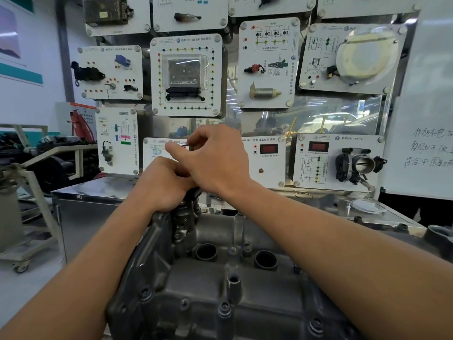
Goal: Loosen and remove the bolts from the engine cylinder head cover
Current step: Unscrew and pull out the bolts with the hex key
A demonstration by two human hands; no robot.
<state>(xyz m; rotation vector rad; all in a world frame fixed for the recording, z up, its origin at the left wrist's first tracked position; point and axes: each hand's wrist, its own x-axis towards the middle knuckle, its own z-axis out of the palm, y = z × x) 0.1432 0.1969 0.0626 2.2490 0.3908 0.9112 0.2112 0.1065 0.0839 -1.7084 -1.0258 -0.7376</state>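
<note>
While the left hand (163,185) is gripping a half-hidden dark part (188,205) above the cylinder head cover (196,285), the right hand (217,159) is pinching an unidentifiable small item (184,145).

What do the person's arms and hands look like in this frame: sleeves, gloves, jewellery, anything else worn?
The left forearm and right forearm are bare right to the frame edge, with no sleeve cuff in view. The left hand and right hand wear no gloves. No watch, wristband or ring shows on the sides facing the camera.
</note>
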